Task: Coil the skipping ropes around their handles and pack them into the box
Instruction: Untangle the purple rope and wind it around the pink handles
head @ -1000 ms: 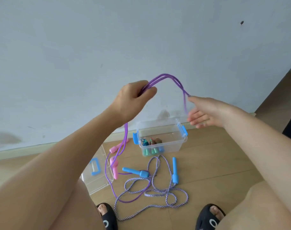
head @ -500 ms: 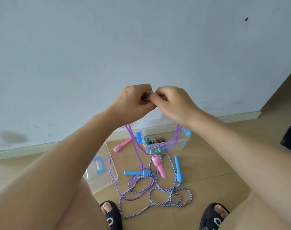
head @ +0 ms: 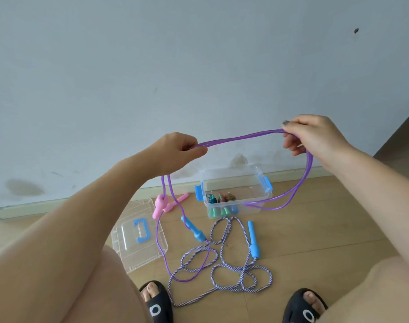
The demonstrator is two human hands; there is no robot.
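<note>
Two ropes were counted: a thin purple plastic skipping rope (head: pixel 240 138) with two pink handles (head: pixel 161 205), and a striped braided rope (head: pixel 224 273) with two blue handles (head: pixel 254 241) on the wooden floor (head: pixel 315 224). One clear plastic box (head: pixel 236 194) stood by the wall, one clear lid (head: pixel 138 234) beside it. The purple strands were pinched by the left hand (head: pixel 175 152) and right hand (head: pixel 315 136), fingers curled; the hands, together half a second before, were now drawn apart.

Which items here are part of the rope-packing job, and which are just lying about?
Job: purple rope held by left hand and right hand; striped rope; clear box; lid.
Lying about: black slippers.
</note>
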